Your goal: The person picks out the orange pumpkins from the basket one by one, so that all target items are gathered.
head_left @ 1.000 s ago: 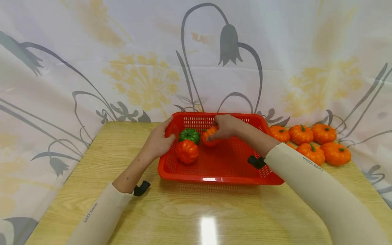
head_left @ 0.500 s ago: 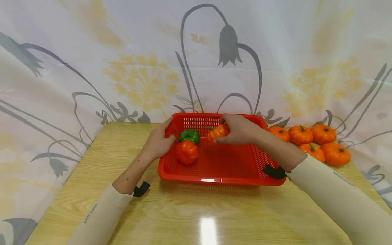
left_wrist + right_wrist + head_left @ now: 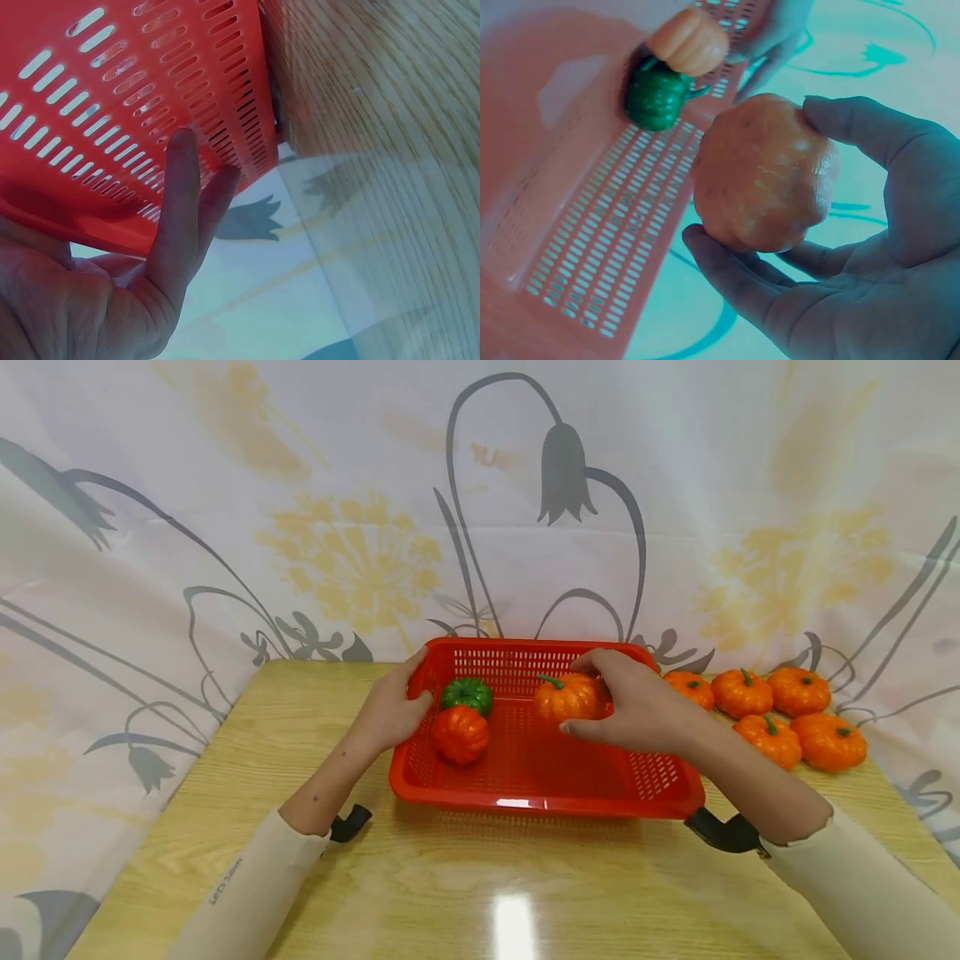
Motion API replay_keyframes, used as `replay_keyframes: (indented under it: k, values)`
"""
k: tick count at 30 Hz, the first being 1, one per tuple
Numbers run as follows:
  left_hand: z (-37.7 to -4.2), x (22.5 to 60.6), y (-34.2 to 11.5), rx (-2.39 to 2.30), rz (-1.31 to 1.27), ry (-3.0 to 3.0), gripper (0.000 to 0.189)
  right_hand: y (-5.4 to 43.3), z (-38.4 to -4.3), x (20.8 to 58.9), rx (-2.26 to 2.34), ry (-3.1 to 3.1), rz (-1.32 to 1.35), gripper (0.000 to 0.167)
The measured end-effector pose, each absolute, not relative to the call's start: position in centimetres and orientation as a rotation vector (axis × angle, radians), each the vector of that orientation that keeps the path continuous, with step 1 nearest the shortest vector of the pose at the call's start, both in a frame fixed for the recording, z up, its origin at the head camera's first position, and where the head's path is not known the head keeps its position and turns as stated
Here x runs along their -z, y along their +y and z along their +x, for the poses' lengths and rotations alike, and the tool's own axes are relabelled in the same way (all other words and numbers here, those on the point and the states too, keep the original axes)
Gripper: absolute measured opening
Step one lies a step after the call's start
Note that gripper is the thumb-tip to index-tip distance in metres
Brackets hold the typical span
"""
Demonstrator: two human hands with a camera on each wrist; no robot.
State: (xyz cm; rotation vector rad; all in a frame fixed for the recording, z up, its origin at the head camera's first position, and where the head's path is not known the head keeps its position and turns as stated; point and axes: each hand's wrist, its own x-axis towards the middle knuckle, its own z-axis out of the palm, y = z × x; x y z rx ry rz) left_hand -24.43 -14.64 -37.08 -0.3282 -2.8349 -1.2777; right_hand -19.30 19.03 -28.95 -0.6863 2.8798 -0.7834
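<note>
My left hand (image 3: 393, 706) holds the left rim of the red plastic basket (image 3: 540, 803), thumb over the rim. In the left wrist view its fingers (image 3: 180, 202) lie along the outside of the slotted wall. My right hand (image 3: 645, 702) grips a small orange pumpkin (image 3: 566, 700) with a green stem, raised over the right half of the basket. The right wrist view shows that pumpkin (image 3: 765, 176) between thumb and fingers. At the left inside the basket lie a green pumpkin (image 3: 468, 695) and a red-orange pumpkin (image 3: 461, 735), side by side.
Several orange pumpkins (image 3: 798, 692) stand in two rows on the wooden table (image 3: 405, 885), right of the basket. A patterned curtain (image 3: 345, 460) hangs behind the table. Black straps (image 3: 723, 831) sit at both wrists.
My right hand has lifted the orange pumpkin from beside the green one and carried it to the right within the basket's outline. The left hand stays on the rim.
</note>
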Motion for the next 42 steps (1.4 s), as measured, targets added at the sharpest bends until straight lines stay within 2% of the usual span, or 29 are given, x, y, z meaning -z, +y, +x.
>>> replay_keyframes:
  k: [8,25,35,42]
  values:
    - [-24.2,37.0,-14.5,1.283,-0.327,-2.832,0.071,21.5,-16.8,28.3,0.787,2.935,-0.674,0.077]
    - [-24.4,37.1,-14.4,1.250,-0.323,-2.843,0.072,27.1,-12.9,30.6,0.930,3.013,-0.587,0.077]
    - [-24.3,37.1,-14.5,1.253,-0.323,-2.843,0.072,29.5,-11.8,31.8,0.938,3.078,-0.565,0.084]
    - [-24.2,37.0,-14.6,1.252,-0.326,-2.854,0.072,31.0,-11.3,33.0,0.976,3.113,-0.545,0.082]
